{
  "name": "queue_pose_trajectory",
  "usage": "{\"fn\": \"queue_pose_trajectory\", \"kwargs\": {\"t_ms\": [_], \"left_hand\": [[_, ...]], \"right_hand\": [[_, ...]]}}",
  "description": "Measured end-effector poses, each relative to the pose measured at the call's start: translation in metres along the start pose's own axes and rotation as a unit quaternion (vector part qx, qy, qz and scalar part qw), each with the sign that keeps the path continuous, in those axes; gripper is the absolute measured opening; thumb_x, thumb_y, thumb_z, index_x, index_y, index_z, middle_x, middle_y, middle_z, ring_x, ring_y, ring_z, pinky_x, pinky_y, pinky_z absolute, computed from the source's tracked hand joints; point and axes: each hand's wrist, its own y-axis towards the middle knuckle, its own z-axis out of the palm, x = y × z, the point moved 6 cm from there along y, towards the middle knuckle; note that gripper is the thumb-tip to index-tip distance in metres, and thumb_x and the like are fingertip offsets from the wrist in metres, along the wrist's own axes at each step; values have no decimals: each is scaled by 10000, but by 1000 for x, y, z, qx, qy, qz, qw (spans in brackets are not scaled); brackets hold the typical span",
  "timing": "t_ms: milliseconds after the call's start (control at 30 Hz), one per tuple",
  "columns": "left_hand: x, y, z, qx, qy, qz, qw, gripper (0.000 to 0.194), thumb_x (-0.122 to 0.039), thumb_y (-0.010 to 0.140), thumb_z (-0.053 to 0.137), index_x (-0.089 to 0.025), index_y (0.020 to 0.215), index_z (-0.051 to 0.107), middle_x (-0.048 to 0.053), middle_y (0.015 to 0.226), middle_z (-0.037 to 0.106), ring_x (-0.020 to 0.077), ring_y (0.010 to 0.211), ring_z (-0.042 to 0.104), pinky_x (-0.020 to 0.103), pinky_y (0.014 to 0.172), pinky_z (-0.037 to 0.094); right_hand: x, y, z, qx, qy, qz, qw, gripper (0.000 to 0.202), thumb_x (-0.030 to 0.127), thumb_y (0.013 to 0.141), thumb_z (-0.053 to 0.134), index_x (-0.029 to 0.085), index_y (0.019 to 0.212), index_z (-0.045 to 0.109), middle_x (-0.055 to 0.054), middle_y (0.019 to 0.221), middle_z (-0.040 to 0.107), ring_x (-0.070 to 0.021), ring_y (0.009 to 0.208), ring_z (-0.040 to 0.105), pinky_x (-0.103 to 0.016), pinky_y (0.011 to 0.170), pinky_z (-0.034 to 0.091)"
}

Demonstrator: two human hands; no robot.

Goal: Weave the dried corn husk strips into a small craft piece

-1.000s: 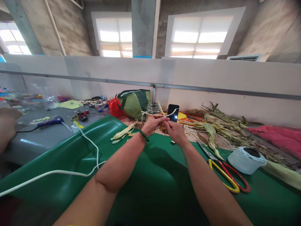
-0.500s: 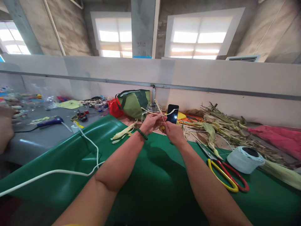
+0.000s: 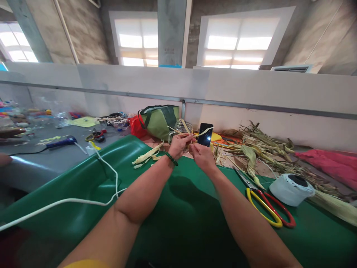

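Pale corn husk strips cross in a small bundle, and my left hand pinches them where they meet. Their loose ends fan out above the fingers. Close beside it, my right hand is closed in a pinch on a thin strand just below the crossing; my fingers partly hide it. A black phone stands upright right behind the hands. On the green mat, left of my wrist, lies a bundle of pale husk.
Scissors with yellow and red handles lie at right beside a roll of white string. Dry husks pile up behind. A white cable crosses the mat. A glue gun and a green bag stand farther back.
My right hand has shifted slightly left and up, closer to my left hand. The husk strips stay in my left fingers. At far left, another person's hand has come into view.
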Motion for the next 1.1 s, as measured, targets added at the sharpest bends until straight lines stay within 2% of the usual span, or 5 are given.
{"fn": "queue_pose_trajectory", "kwargs": {"t_ms": [133, 333, 533, 833, 1100], "left_hand": [[3, 4, -4, 1, 23, -44, 999, 172, -187, 699, 765, -81, 724, 632, -8, 528, 610, 46, 397, 481, 167, 429, 363], [-2, 4, -4, 48, 80, -111, 989, 146, -141, 890, 530, -81, 816, 640, -2, 520, 579, 69, 433, 555, 171, 477, 448], [0, 4, 0, 111, 140, -66, 982, 96, -138, 790, 678, -71, 734, 637, -1, 524, 596, 40, 378, 497, 150, 416, 384], [-10, 23, -13, 55, 240, 91, 965, 141, -166, 696, 736, -99, 614, 642, -12, 499, 611, 75, 432, 564, 172, 479, 462], [-2, 17, -16, 85, 154, -46, 983, 172, -216, 730, 744, -78, 694, 647, 22, 537, 637, 71, 440, 571, 161, 472, 465]], "right_hand": [[2, -2, -1, 3, -3, -18, 1000, 405, 382, 953, 321, 203, 696, 579, -43, 644, 627, -171, 612, 568, -279, 597, 358], [-13, 2, -35, -135, 53, -80, 986, 329, 341, 940, 390, 186, 1066, 651, -114, 1113, 673, -208, 941, 638, -304, 765, 467], [-22, 7, -27, -73, -41, -43, 996, 283, 331, 923, 452, 202, 911, 703, -83, 932, 727, -216, 850, 651, -306, 738, 440], [-14, 5, -25, -41, -54, 56, 996, 360, 366, 900, 436, 191, 644, 618, -46, 620, 638, -155, 584, 538, -268, 546, 277], [-25, 7, -32, -72, 50, 49, 995, 390, 425, 860, 459, 186, 592, 612, -2, 506, 548, -131, 511, 454, -263, 525, 284]]}}
